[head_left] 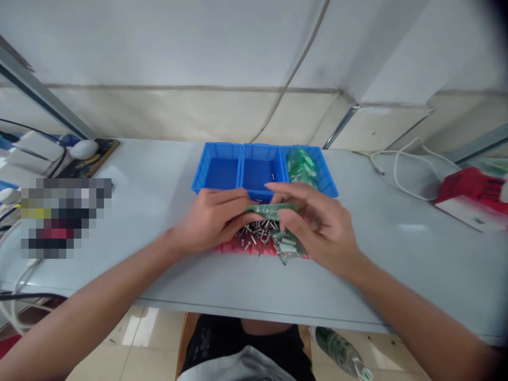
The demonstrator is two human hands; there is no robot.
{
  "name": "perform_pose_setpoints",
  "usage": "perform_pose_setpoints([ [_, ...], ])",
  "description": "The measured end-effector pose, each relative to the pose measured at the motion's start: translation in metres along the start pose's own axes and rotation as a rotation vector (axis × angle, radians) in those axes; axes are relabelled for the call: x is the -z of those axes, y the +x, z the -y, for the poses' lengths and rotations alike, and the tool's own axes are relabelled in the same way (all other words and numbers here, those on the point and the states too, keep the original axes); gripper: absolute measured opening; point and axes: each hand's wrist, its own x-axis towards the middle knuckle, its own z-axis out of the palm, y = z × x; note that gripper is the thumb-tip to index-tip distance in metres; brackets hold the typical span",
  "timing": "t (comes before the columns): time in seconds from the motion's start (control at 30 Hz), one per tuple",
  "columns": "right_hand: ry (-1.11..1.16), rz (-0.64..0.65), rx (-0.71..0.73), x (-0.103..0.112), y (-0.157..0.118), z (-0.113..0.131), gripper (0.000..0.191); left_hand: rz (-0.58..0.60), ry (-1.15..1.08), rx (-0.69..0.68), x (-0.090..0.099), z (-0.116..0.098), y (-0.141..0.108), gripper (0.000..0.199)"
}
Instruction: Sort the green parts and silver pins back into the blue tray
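My left hand point(217, 218) pinches the left end of a small green-tinted plastic bag point(270, 211). On the other end, the thumb and fingers of my right hand point(323, 225) close around the bag, so it stretches between both hands. Below them lies a heap of metal pop rivets point(256, 236) on something red point(234, 247), mostly covered by the hands and the rivets. Under my right hand is a second clear greenish bag point(289, 246) with pale pieces inside. What the held bag contains is hard to make out.
Three joined blue bins point(222, 172) stand behind my hands; the right one holds green plastic bags point(302, 165), the middle one a small metal piece. White cables point(397, 164) and a red package point(472, 193) lie at right. Clutter sits at left. A bottle point(339, 349) is below the table edge.
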Motion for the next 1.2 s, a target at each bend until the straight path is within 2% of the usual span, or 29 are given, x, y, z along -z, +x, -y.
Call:
perform_pose_setpoints([
  [0.1, 0.0, -0.148, -0.04, 0.016, 0.007, -0.008, 0.038, 0.026, 0.021, -0.013, -0.001, -0.001, -0.002, 0.024],
  [0.17, -0.045, -0.309, -0.079, 0.04, 0.016, -0.021, 0.036, 0.016, 0.027, 0.018, 0.0, -0.001, -0.002, 0.021],
  [0.2, -0.087, -0.387, -0.087, 0.054, 0.021, -0.028, 0.028, 0.015, 0.037, 0.025, 0.001, -0.001, -0.002, 0.021],
  [0.23, -0.135, -0.417, -0.101, 0.068, 0.026, -0.037, 0.026, 0.019, 0.048, 0.026, 0.002, -0.001, -0.002, 0.02],
  [0.3, -0.183, -0.371, -0.158, 0.09, 0.032, -0.052, 0.028, 0.034, 0.072, 0.002, 0.001, -0.001, -0.001, 0.019],
  [0.37, -0.281, -0.266, -0.197, 0.101, 0.034, -0.064, 0.027, 0.036, 0.099, -0.043, -0.001, -0.001, -0.001, 0.018],
  [0.47, -0.526, -0.105, -0.1, 0.1, 0.033, -0.072, 0.02, 0.034, 0.145, -0.086, -0.005, 0.0, -0.002, 0.02],
  [0.53, -0.629, -0.06, -0.002, 0.096, 0.032, -0.072, 0.018, 0.039, 0.168, -0.097, -0.005, 0.001, -0.003, 0.021],
  [0.63, -0.665, -0.069, 0.055, 0.091, 0.033, -0.069, 0.02, 0.037, 0.151, -0.104, -0.005, -0.002, -0.002, 0.016],
  [0.7, -0.635, -0.024, 0.055, 0.09, 0.033, -0.066, 0.022, 0.038, 0.113, -0.134, -0.007, -0.01, -0.001, 0.008],
  [0.77, -0.621, 0.032, 0.052, 0.089, 0.033, -0.065, 0.024, 0.049, 0.098, -0.202, -0.012, -0.02, 0.0, 0.012],
  [0.87, -0.68, 0.019, 0.104, 0.088, 0.033, -0.066, 0.024, 0.144, 0.143, -0.313, -0.025, -0.035, -0.003, 0.022],
  [0.97, -0.7, 0.018, 0.165, 0.087, 0.032, -0.068, 0.023, 0.237, 0.206, -0.381, -0.036, -0.041, -0.007, 0.026],
  [1.1, -0.701, 0.063, 0.186, 0.086, 0.032, -0.068, 0.022, 0.21, 0.187, -0.384, -0.037, -0.038, -0.01, 0.023],
  [1.2, -0.738, 0.005, 0.219, 0.084, 0.03, -0.064, 0.02, 0.131, 0.119, -0.34, -0.03, -0.036, -0.007, 0.02],
])
